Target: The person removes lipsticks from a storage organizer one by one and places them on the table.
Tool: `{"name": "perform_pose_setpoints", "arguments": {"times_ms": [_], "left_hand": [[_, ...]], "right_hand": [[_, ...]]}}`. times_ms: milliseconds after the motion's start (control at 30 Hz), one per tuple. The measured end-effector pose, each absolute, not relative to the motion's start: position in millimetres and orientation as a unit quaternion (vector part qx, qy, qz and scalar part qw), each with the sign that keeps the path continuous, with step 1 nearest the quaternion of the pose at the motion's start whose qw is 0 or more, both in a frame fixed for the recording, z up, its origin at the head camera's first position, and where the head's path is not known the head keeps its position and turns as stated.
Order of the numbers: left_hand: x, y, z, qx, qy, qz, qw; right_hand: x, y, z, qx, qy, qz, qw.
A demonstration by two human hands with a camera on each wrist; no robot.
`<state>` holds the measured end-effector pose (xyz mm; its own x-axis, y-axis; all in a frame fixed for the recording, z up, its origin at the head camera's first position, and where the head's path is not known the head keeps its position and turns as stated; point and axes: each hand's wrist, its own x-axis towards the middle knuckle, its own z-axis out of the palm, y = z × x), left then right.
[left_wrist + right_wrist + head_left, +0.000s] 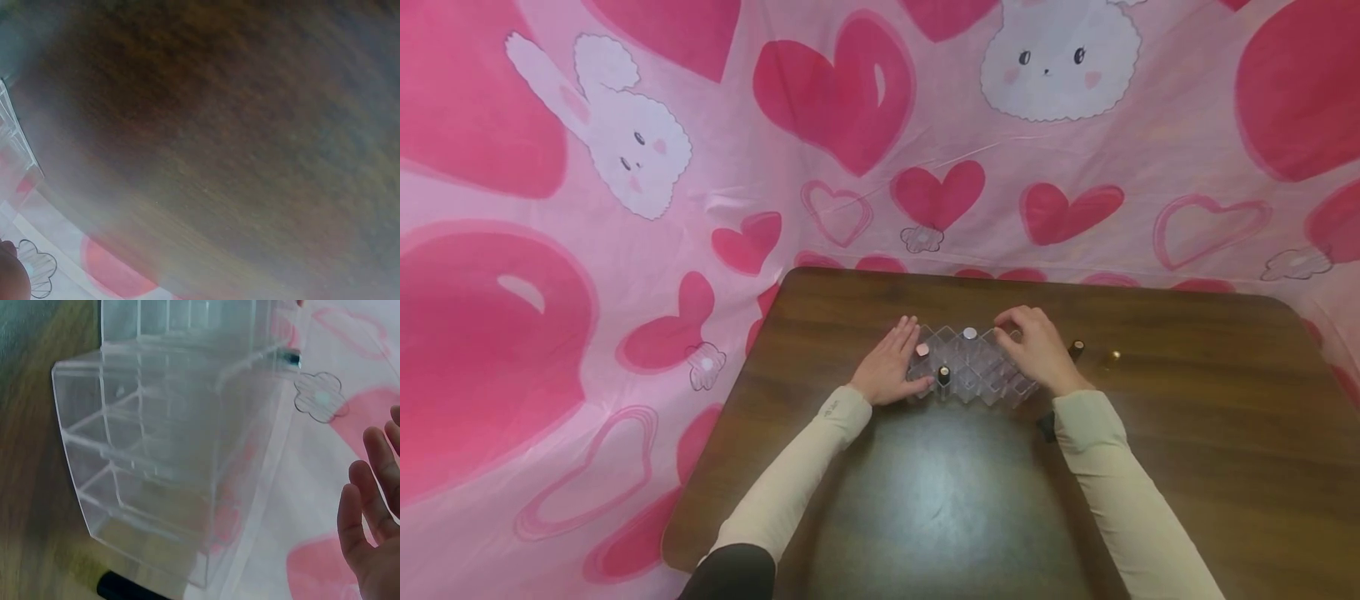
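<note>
Three tubes (pixel 943 375) sit in the clear rack (pixel 973 382), the left hand (pixel 886 367) straight-fingered at its side. Fingers of the right hand (pixel 1036 348) look apart; a wrist swing could knock the black tube (pixel 1078 348).

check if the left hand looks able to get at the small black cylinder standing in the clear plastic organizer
Probably yes: the left hand has its thumb right beside the small black cylinder, whose top shows above the clear plastic organizer, and nothing visible stands between them.

The left hand (pixel 886 367) and right hand (pixel 1037 348) flank a clear organizer (pixel 975 369).
</note>
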<state>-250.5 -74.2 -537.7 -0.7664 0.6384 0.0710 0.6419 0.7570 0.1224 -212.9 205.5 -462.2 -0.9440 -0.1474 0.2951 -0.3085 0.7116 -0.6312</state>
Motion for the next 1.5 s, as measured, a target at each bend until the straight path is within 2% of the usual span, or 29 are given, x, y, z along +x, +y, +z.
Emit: {"name": "perform_pose_setpoints", "arguments": {"times_ms": [400,800,1133,1500], "left_hand": [[-249,-73,-534,-0.335,-0.939,-0.076,0.002],[-249,-73,-536,-0.330,-0.940,-0.085,0.005],[-248,-74,-538,-0.328,-0.941,-0.086,0.004],[-249,-73,-538,-0.327,-0.941,-0.090,0.007]], "right_hand": [[-219,190,-471,0.112,-0.926,0.359,0.021],[-224,176,-480,0.089,-0.939,0.333,-0.003],[-228,170,-483,0.091,-0.944,0.316,0.022],[-234,165,-485,0.084,-0.951,0.298,-0.002]]}}
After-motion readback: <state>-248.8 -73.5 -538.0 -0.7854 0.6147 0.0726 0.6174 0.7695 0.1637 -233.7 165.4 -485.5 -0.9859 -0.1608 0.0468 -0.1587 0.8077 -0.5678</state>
